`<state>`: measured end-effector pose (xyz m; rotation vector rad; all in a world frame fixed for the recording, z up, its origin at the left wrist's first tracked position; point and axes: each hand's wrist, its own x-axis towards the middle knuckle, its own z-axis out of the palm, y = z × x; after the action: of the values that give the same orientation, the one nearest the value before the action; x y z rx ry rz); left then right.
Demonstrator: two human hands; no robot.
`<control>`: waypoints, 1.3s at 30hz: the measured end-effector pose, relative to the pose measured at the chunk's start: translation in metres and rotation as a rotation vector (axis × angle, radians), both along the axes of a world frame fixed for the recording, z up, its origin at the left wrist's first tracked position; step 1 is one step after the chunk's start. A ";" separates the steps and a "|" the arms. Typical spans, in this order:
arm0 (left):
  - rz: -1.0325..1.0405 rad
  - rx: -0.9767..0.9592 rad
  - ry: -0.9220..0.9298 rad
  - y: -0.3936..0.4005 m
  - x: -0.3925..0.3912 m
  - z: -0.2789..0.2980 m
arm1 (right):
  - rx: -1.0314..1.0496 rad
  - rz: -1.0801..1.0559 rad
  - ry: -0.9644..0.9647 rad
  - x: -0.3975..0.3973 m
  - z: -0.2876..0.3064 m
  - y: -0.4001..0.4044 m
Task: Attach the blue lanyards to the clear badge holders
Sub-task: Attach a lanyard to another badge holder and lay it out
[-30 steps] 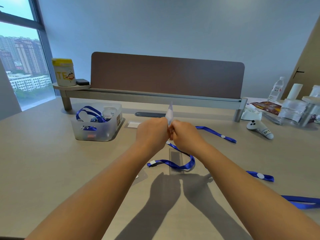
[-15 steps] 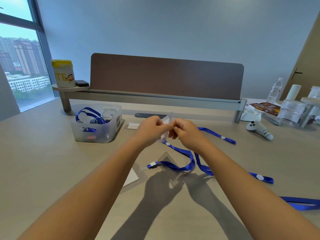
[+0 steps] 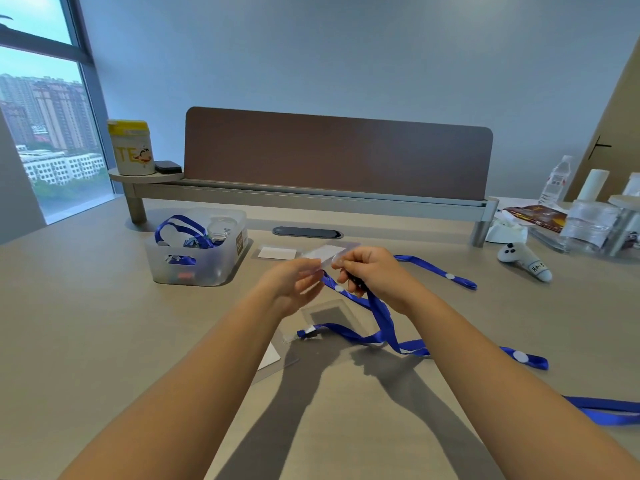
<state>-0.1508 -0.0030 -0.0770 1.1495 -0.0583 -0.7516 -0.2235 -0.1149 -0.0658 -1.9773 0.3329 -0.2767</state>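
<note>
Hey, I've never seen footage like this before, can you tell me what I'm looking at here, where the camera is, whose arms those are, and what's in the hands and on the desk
There is no machine here. The camera sits on a person's head and looks forward and down, so the two bare arms reaching in from the bottom are that person's own.

The left hand holds a clear badge holder above the desk. The right hand pinches the end of a blue lanyard right at the holder's edge; whether it is attached yet I cannot tell. The rest of that lanyard trails down onto the desk.

Also on the desk: another clear holder lying flat below the hands, more blue lanyards to the right, and a translucent bin on the left with lanyards inside. A brown divider panel stands behind, and bottles and a small white plush toy sit far right.
</note>
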 end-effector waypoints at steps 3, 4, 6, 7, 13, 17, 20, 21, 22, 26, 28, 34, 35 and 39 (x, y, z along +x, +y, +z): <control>0.135 -0.051 -0.003 -0.001 0.002 0.002 | 0.015 0.001 0.031 0.001 -0.003 -0.001; 0.169 -0.054 -0.011 0.000 0.003 0.003 | -0.005 -0.001 0.049 0.001 -0.004 -0.002; 0.223 -0.069 -0.019 0.001 0.007 0.006 | -0.060 -0.014 0.087 0.001 -0.007 -0.006; 0.244 -0.074 -0.019 0.003 0.008 0.007 | -0.097 -0.026 0.109 0.001 -0.009 -0.008; 0.306 -0.068 -0.011 0.007 0.021 0.003 | -0.589 -0.272 0.153 -0.005 -0.021 -0.025; 0.318 -0.032 -0.029 0.004 0.017 0.002 | -0.644 -0.514 0.045 -0.012 -0.024 -0.041; 0.316 -0.065 -0.054 -0.004 0.013 0.004 | -0.669 -0.557 0.172 -0.015 -0.027 -0.051; 0.304 -0.073 -0.070 -0.008 0.011 0.006 | -0.576 -0.493 0.236 -0.015 -0.028 -0.050; 0.294 -0.075 -0.087 -0.013 0.009 0.007 | -0.394 -0.401 0.277 -0.014 -0.029 -0.047; 0.250 -0.119 -0.126 -0.030 -0.001 0.014 | 0.358 -0.054 0.323 -0.014 -0.031 -0.019; 0.237 -0.125 -0.138 -0.035 -0.003 0.017 | 0.549 0.041 0.270 -0.009 -0.036 -0.012; 0.261 -0.151 -0.099 -0.035 0.002 0.018 | 1.027 0.013 -0.095 0.012 -0.047 -0.003; 0.270 -0.135 -0.094 -0.034 0.004 0.016 | 1.074 -0.034 -0.179 0.013 -0.047 -0.004; 0.308 -0.072 -0.058 -0.031 0.018 0.001 | 1.151 -0.220 -0.374 0.017 -0.043 -0.023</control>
<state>-0.1324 -0.0340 -0.0758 1.0808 0.0429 -0.4399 -0.2066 -0.1375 -0.1087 -0.7379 0.3504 -0.4550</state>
